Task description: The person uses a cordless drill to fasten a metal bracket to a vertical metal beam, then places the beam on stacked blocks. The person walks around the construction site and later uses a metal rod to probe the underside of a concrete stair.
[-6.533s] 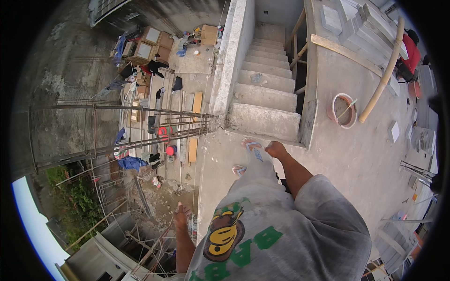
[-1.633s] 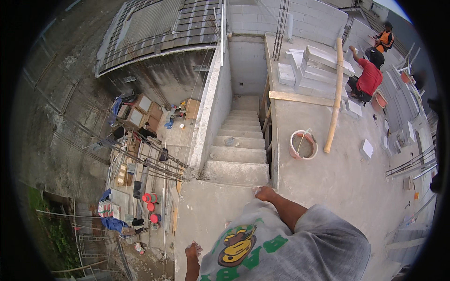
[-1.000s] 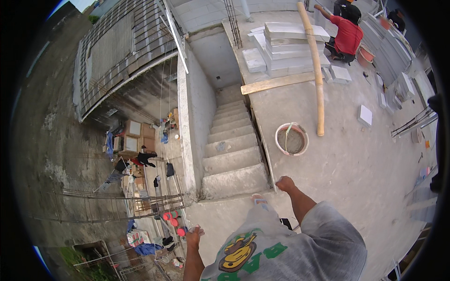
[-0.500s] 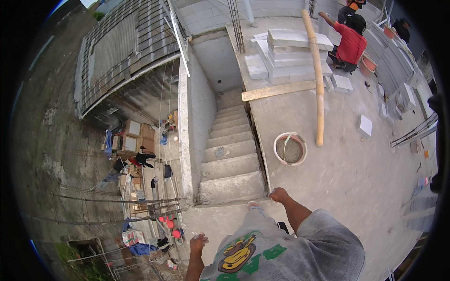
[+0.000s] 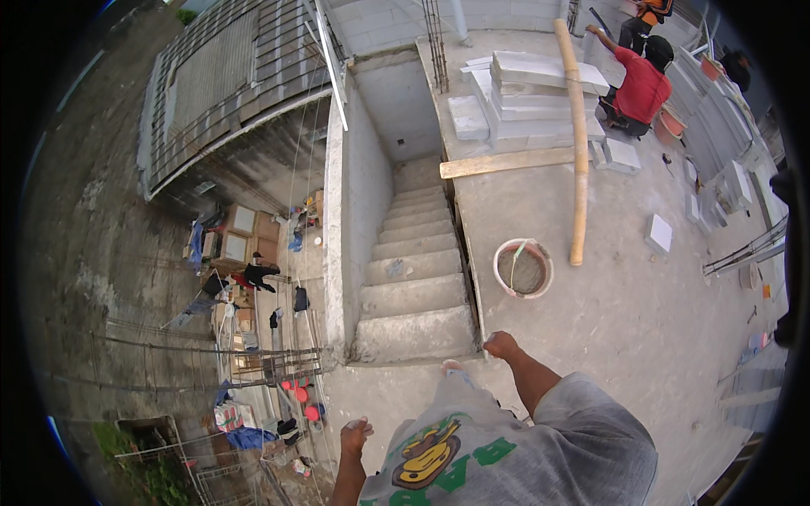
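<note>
My right hand (image 5: 501, 344) is in front of my body with its fingers curled in and nothing showing in it. In the picture it is nearest the right edge of the top stair. My left hand (image 5: 355, 433) hangs at my left side, fingers curled loosely, with no object visible in it. One of my feet (image 5: 452, 368) shows at the head of the concrete stairs (image 5: 413, 291), which lead down away from me. To the right of the stairwell stands a round bucket (image 5: 523, 267) with grey wet mix in it and a pale strip across its mouth.
A bamboo pole (image 5: 575, 152) leans across stacked white blocks (image 5: 540, 101), and a wooden plank (image 5: 506, 163) lies before them. A person in red (image 5: 643, 88) crouches beyond. Left of the stair wall (image 5: 336, 219) is a drop to a cluttered lower level.
The view has shifted slightly, and my visible foot is a little nearer the top stair. My hands keep nearly the same pose. The bucket and blocks have stayed put.
</note>
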`<action>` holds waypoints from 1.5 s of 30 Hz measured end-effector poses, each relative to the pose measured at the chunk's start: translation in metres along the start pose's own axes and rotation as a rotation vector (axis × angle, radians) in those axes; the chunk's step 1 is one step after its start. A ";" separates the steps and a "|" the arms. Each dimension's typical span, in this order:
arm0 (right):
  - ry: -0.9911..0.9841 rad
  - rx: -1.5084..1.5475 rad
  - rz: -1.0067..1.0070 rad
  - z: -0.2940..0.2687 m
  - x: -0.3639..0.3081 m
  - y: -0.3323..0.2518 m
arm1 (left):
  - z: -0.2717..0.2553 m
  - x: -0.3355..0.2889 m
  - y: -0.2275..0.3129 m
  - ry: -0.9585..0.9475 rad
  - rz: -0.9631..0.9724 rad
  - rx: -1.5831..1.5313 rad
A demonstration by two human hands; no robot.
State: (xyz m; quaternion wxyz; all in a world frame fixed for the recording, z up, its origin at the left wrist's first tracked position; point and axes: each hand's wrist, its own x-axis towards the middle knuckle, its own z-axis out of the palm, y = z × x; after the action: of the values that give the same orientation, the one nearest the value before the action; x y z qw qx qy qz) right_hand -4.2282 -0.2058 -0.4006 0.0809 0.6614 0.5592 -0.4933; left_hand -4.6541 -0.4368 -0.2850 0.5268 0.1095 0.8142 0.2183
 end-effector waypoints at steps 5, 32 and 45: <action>-0.011 -0.015 -0.010 0.014 0.006 0.006 | -0.003 0.000 -0.005 -0.004 -0.008 0.017; 0.027 0.016 -0.075 -0.001 0.012 0.007 | 0.006 -0.016 0.012 0.056 -0.030 0.012; -0.070 0.099 0.033 0.001 0.022 0.004 | 0.013 -0.022 0.020 0.077 0.015 -0.060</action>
State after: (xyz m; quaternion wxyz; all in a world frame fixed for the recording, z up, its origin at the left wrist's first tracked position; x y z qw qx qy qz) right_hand -4.2280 -0.1930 -0.4193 0.0757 0.6559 0.5201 -0.5418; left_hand -4.6344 -0.4249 -0.2616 0.4964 0.0913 0.8262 0.2503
